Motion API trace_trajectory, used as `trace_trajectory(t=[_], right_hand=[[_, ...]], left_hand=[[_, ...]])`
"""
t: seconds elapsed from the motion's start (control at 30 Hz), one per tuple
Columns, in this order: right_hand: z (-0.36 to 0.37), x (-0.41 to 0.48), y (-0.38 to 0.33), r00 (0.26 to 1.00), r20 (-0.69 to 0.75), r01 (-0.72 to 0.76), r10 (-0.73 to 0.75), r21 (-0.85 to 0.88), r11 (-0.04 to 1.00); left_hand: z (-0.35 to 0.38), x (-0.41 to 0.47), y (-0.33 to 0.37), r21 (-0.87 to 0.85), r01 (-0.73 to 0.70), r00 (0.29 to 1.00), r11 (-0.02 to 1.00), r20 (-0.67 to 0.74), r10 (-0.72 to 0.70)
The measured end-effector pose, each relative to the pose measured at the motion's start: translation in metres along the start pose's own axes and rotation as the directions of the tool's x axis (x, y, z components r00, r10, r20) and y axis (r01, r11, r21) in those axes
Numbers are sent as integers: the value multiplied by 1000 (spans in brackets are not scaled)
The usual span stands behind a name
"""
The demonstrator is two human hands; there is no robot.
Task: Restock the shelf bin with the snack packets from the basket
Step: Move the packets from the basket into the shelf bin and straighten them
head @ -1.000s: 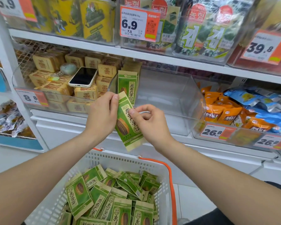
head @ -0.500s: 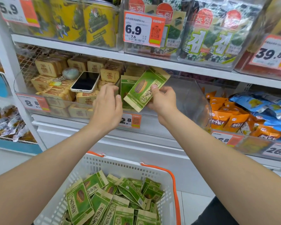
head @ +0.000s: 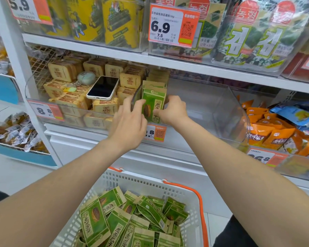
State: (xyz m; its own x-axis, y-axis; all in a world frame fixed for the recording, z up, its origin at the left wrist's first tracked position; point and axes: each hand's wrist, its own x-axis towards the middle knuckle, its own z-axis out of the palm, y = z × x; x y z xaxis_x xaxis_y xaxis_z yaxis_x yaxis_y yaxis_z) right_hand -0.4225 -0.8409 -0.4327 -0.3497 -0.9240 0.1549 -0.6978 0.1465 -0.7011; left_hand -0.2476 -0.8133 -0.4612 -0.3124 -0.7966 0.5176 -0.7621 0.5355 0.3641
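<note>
A green snack packet [head: 152, 106] with a sunflower seed picture stands upright at the left end of the clear shelf bin [head: 221, 107]. Behind it stand a few more packets [head: 156, 81] of the same kind. My left hand [head: 128, 125] presses on the packet's left edge from outside the bin's front wall. My right hand [head: 173, 110] pinches its right edge from inside the bin. Below, a white basket [head: 150, 182] with orange handles holds several green packets [head: 125, 223] lying in a loose heap.
A phone [head: 103, 87] and a round keychain [head: 86, 77] lie on tan packets in the bin to the left. Orange and blue snack bags [head: 275, 129] fill the bin to the right. Seaweed packs sit on the shelf above. Price tags hang on the bin fronts.
The packet went from tilted above the bin to upright inside it against the back packets. Both hands moved forward and now hold its two edges.
</note>
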Motion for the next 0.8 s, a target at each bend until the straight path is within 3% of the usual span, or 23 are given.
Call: trace_trajectory(t=[0.27, 0.5, 0.67, 0.8], right_hand=[[2, 3, -5, 994, -94, -59, 57, -20, 998], [-2, -4, -5, 993, -70, -100, 97, -41, 994], [-13, -17, -6, 999, -50, -10, 7, -69, 998], [-23, -36, -7, 990, -79, 109, -119, -128, 986]], left_hand=[[1, -6, 1, 66, -17, 1000, 998, 5, 17], [-5, -17, 0, 143, -31, 997, 989, -65, 40], [-16, -27, -5, 300, -271, 945, 915, -96, 312], [-12, -43, -17, 299, -500, 857, 813, 40, 513]])
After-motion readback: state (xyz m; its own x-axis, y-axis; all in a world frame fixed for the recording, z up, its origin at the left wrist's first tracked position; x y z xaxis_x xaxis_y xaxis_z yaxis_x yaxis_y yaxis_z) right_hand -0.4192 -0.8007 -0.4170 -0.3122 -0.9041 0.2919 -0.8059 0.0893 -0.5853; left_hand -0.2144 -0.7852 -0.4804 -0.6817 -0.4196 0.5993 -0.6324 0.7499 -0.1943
